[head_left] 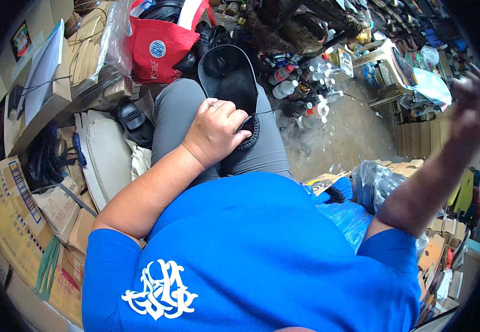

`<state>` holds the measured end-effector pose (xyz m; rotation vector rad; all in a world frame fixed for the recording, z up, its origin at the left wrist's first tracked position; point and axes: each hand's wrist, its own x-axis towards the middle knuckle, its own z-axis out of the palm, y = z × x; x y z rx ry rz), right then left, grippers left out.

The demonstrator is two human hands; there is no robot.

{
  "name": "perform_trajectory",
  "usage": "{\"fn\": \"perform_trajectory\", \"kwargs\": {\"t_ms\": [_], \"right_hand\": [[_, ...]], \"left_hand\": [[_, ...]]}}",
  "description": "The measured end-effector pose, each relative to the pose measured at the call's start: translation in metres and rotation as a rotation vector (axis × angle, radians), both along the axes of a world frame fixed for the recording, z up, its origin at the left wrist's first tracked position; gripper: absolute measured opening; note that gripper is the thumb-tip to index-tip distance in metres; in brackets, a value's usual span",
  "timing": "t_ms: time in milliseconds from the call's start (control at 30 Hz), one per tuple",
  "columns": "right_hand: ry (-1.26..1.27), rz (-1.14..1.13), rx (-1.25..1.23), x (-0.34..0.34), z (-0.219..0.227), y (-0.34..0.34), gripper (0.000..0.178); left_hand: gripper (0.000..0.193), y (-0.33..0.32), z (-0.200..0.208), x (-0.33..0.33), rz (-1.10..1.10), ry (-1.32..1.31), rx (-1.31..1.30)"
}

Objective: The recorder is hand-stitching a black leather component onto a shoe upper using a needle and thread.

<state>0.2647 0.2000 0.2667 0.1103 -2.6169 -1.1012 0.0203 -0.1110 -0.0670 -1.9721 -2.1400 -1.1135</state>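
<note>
My left hand [218,130] grips the near end of a black shoe [226,72] on my lap [174,113]. My right hand [470,102] is raised far right, too blurred to tell open or closed. White ornate lettering [160,290] marks my blue shirt [251,243]; a red bag [147,58] bears a round badge [158,48], a yellow carton [16,218] blue print.

My left hand [217,126] is over my lap [174,113], back side up, fingers [230,114] curled in, thumb [243,136] poking out. My right arm [429,180] is bent and held up, right of my lap, my right hand [468,102] blurry.
</note>
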Motion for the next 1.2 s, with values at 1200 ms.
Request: {"fn": "perform_trajectory", "kwargs": {"t_ms": [1200], "right_hand": [[-0.538,-0.224,-1.706,-0.141,-0.273,-0.119,0.014]], "left_hand": [[0.011,0.026,0.018,-0.042,-0.251,-0.144,-0.244]]}}
